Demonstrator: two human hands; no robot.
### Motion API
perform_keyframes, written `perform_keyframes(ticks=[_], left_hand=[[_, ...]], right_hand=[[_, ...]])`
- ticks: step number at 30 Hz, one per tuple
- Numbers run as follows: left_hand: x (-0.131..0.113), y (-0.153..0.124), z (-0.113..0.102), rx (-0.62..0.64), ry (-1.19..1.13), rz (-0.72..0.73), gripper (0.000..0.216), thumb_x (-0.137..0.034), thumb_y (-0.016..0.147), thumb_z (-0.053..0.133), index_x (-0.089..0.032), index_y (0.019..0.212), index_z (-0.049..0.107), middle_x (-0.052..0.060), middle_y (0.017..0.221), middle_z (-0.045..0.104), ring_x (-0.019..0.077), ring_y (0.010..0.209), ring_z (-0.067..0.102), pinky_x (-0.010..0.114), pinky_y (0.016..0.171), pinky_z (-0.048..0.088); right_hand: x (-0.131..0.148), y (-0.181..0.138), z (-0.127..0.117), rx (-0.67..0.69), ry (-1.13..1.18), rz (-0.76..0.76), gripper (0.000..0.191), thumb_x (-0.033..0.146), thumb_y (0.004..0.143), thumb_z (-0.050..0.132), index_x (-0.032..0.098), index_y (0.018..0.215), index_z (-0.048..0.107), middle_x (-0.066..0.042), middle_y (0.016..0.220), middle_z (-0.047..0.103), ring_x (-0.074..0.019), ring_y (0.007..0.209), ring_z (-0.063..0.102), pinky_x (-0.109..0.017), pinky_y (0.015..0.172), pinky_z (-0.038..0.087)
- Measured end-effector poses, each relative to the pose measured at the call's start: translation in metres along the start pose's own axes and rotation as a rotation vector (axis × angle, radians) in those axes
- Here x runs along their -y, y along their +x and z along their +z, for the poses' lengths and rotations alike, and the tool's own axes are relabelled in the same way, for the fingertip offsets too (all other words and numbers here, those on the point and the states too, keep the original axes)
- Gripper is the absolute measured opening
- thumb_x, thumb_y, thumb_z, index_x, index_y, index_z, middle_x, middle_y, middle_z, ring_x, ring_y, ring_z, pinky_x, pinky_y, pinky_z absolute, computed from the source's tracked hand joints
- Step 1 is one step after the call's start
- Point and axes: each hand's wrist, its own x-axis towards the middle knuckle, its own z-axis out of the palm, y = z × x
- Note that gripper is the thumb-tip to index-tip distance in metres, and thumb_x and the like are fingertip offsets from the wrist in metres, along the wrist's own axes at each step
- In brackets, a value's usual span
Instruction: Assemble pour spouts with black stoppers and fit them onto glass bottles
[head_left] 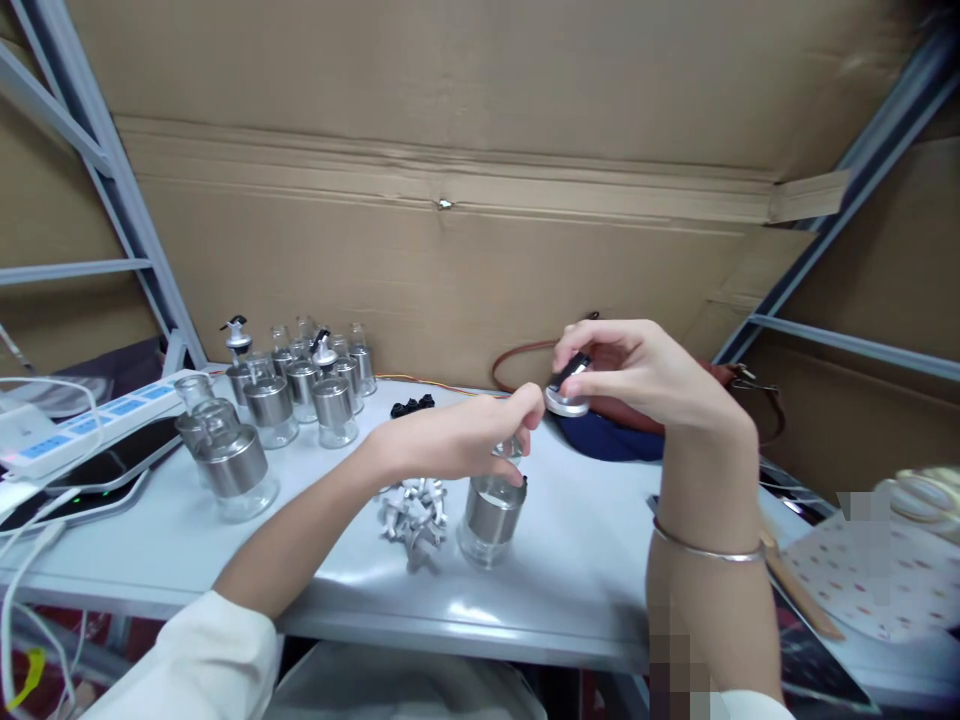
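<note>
My left hand (pixel 487 435) is closed around the neck of a glass bottle (pixel 491 525) with a brushed metal band, which stands upright on the table. Its fingers hide most of the neck. Up and to the right, my right hand (pixel 622 370) pinches a bottle top (pixel 568 402) with a silver base and a black upper part, held apart from the bottle. Close to the bottle's left lies a pile of silver-grey parts (pixel 416 520). Behind my left forearm sit several small black parts (pixel 412 406).
Several similar bottles (pixel 334 410) stand at the left, two with black-and-silver tops. A white power strip (pixel 112 420) and cables lie at the far left. A dark blue item (pixel 607 438) is behind my right hand. Cardboard (pixel 450 280) backs the table.
</note>
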Motion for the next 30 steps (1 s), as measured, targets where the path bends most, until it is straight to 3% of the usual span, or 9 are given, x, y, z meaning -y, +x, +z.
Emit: perform_keyframes(ticks=[5, 8, 11, 18, 30], left_hand=[[0.017, 0.01, -0.006, 0.172, -0.229, 0.019, 0.044, -0.027, 0.072, 0.071, -0.018, 0.103, 0.041, 0.007, 0.1, 0.061, 0.0199, 0.096, 0.058, 0.029, 0.073, 0.043], [0.032, 0.017, -0.003, 0.31, -0.447, 0.048, 0.039, -0.023, 0.073, 0.07, -0.018, 0.101, 0.043, 0.006, 0.097, 0.062, 0.0193, 0.096, 0.058, 0.031, 0.079, 0.044], [0.046, 0.021, 0.003, 0.387, -0.702, 0.041, 0.042, -0.023, 0.072, 0.072, -0.02, 0.102, 0.042, 0.003, 0.093, 0.064, 0.0179, 0.094, 0.059, 0.033, 0.081, 0.043], [0.066, 0.028, 0.016, 0.463, -0.969, 0.076, 0.035, -0.028, 0.069, 0.077, -0.016, 0.089, 0.052, -0.001, 0.078, 0.061, 0.0129, 0.079, 0.059, 0.031, 0.078, 0.042], [0.068, 0.029, 0.02, 0.475, -1.022, 0.107, 0.029, -0.025, 0.068, 0.077, -0.014, 0.085, 0.056, -0.001, 0.076, 0.061, 0.0129, 0.079, 0.059, 0.03, 0.078, 0.042]], right_hand=[[0.003, 0.0, -0.002, 0.199, 0.002, 0.126, 0.025, 0.034, 0.067, 0.076, 0.017, 0.077, 0.062, 0.001, 0.063, 0.063, -0.0096, 0.054, 0.056, -0.021, 0.051, 0.046], [0.004, 0.001, -0.001, 0.333, -0.038, 0.193, 0.026, 0.037, 0.07, 0.074, 0.016, 0.082, 0.062, 0.0, 0.066, 0.066, -0.0118, 0.06, 0.061, -0.023, 0.056, 0.048], [0.006, 0.003, 0.003, 0.365, -0.06, 0.205, 0.028, 0.039, 0.071, 0.072, 0.017, 0.083, 0.061, -0.001, 0.07, 0.067, -0.0134, 0.065, 0.063, -0.024, 0.06, 0.049], [0.007, 0.006, 0.008, 0.4, -0.221, 0.24, 0.028, 0.041, 0.073, 0.068, 0.016, 0.085, 0.066, -0.003, 0.072, 0.069, -0.0153, 0.068, 0.063, -0.025, 0.059, 0.046], [0.016, 0.001, 0.015, 0.451, -0.379, 0.188, 0.023, 0.035, 0.082, 0.059, 0.016, 0.086, 0.071, -0.003, 0.074, 0.07, -0.015, 0.068, 0.063, -0.024, 0.059, 0.045]])
